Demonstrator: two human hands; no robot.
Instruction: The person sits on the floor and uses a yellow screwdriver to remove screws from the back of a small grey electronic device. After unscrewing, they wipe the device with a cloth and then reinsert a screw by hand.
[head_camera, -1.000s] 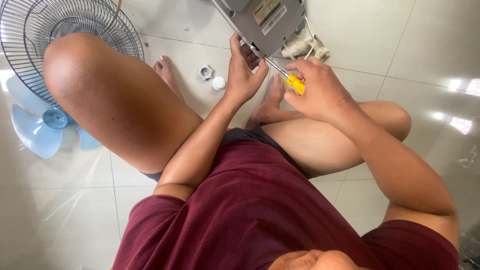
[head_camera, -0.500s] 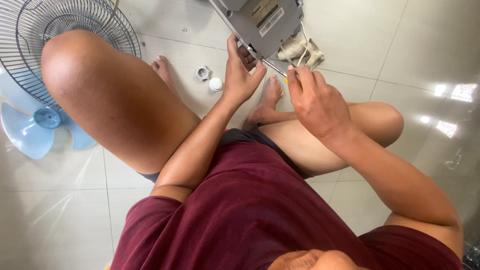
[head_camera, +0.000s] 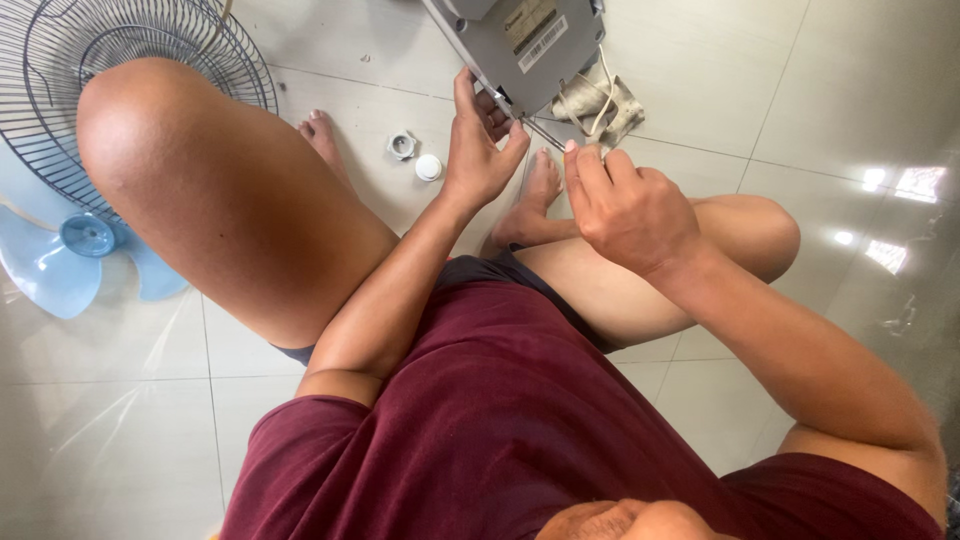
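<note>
The left hand (head_camera: 478, 150) gripped the corner of the grey fan base (head_camera: 520, 40), while the right hand (head_camera: 625, 205), just beside it, closed around a screwdriver (head_camera: 545, 133) touching that corner.

A wire fan guard (head_camera: 60, 90) lies at far left on the pale tiled floor (head_camera: 800, 90), a light-blue fan blade (head_camera: 85, 255) beside it; a grey nut (head_camera: 401, 146) and white cap (head_camera: 428, 167) rest farther in.

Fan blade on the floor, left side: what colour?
Light blue, plain. The fan blade lies beside the wire guard; head view, the only one, shows it clearly.
</note>
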